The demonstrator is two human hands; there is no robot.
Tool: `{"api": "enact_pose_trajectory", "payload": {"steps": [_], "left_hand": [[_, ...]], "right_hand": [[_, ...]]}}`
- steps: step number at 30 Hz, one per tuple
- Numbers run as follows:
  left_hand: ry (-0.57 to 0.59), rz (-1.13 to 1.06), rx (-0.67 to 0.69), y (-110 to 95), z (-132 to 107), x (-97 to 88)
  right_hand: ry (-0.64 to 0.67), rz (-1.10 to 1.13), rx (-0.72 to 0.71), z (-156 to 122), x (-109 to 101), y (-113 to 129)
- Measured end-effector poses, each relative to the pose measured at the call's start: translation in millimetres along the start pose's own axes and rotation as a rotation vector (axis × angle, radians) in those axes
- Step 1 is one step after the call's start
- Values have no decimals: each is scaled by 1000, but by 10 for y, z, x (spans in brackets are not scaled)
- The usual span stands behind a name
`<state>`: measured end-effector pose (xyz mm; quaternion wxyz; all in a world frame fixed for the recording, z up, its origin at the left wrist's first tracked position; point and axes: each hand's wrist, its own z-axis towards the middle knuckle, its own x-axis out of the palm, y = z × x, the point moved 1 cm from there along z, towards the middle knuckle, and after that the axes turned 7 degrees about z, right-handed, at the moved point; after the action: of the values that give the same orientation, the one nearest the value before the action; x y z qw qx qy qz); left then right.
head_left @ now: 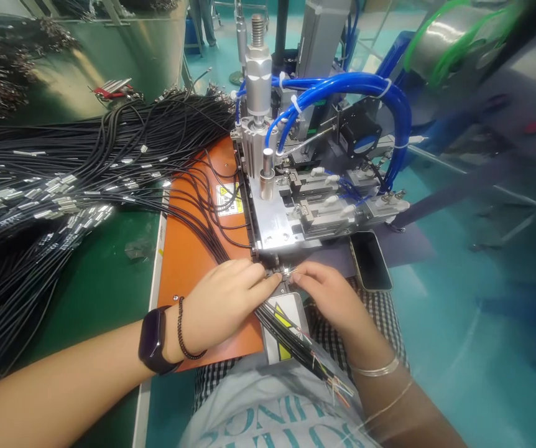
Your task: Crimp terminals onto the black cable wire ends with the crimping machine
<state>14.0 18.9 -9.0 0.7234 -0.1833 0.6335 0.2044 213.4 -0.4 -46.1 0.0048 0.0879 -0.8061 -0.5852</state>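
Left grip (231,289) clasps black cables (291,339) running beneath its palm, seemingly to steady them; right grip (331,292) at small metal piece (286,271) between both grips, can't tell if pinching.

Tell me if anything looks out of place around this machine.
The phone stands out: it lies just beyond the right hand, an everyday item close beside the metal machine. What it rests on is unclear. Nothing looks plainly spilled or damaged.
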Motion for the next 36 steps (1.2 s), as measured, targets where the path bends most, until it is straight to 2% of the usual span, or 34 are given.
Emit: {"api": "enact_pose_trajectory", "payload": {"steps": [11,16,21,25,29,33,36], "left_hand": [[74,29,-26,-24,-3,-18],[72,60,-26,-38,8,-5],[63,99,-18,-50,7,22],[25,130,-7,-59,1,26],[20,129,-3,-60,2,21],[37,133,-7,-56,19,25],[35,136,-3,-57,29,28]], "right_hand": [[-36,139,9,64,-1,-65],[58,369,95,125,12,-163],[4,443,63,126,23,-241],[-7,541,35,103,34,-212],[-56,506,1,75,29,-135],[-117,364,-7,65,24,-89],[-93,294,17,56,34,-62]]}}
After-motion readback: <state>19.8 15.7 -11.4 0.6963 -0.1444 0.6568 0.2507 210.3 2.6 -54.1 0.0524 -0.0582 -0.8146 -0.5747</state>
